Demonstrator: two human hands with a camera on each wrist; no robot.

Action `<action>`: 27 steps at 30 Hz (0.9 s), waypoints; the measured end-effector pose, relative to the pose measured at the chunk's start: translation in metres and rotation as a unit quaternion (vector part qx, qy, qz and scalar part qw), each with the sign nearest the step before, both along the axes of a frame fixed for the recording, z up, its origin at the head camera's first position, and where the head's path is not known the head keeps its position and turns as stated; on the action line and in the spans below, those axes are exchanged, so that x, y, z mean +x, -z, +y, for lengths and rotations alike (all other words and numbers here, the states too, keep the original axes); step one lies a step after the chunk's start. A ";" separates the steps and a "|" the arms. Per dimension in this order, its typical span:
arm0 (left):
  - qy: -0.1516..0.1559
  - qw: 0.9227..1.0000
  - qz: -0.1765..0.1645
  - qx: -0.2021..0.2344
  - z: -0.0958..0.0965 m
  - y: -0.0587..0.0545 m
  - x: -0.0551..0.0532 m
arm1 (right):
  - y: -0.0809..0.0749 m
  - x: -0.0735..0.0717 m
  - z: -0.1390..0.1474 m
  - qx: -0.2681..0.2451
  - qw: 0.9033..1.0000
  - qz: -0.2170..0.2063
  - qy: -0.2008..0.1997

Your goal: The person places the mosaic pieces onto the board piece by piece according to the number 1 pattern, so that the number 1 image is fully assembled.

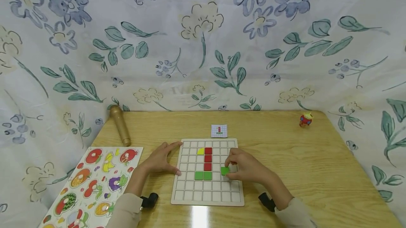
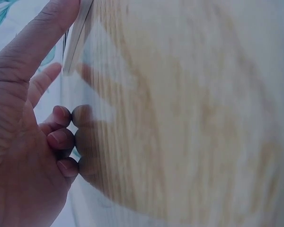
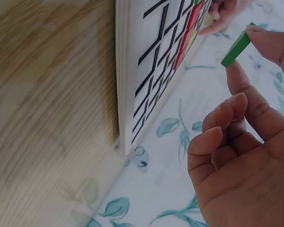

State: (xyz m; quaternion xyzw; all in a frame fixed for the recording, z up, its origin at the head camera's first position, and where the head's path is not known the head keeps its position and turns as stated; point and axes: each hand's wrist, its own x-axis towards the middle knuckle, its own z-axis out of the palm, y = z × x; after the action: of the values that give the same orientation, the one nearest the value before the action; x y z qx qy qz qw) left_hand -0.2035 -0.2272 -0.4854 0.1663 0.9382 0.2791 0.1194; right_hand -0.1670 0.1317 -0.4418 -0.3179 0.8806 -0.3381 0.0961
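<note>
A white grid board [image 1: 193, 195] lies flat on the table. On it sit a yellow piece [image 1: 201, 151], a column of red tiles [image 1: 207, 158] and two green tiles [image 1: 198, 175] side by side. My right hand [image 1: 245, 166] pinches another green tile [image 3: 237, 47] between thumb and index finger, above the board's right half; the right wrist view shows the tile tilted and off the surface. Along the board's left edge, my left hand [image 1: 159, 159] rests with thumb and index finger spread wide. In the left wrist view its other fingers [image 2: 61, 138] bend loosely against the tabletop.
Just behind the board lies a small card [image 1: 219, 131] printed with a coloured grid pattern. A fruit puzzle board [image 1: 127, 157] is at the left, with a brown cylinder [image 1: 120, 125] behind it. At the back right stands a small colourful toy [image 1: 305, 119]. Floral cloth surrounds the table.
</note>
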 end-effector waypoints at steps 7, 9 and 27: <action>0.005 1.000 0.009 0.004 0.000 0.001 0.000 | 0.003 -0.003 -0.012 0.009 1.000 0.002 -0.014; 0.006 1.000 0.012 0.004 0.000 0.001 0.000 | 0.004 -0.003 -0.015 0.016 1.000 -0.001 -0.015; 0.000 1.000 0.004 -0.004 0.000 0.000 -0.001 | 0.007 -0.002 -0.029 0.024 0.999 0.011 -0.021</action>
State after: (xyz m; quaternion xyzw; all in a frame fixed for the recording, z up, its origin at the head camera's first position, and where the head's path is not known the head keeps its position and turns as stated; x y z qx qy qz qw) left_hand -0.2042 -0.2271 -0.4855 0.1673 0.9395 0.2750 0.1168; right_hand -0.1686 0.1025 -0.4491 -0.3380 0.8824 -0.3113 0.1012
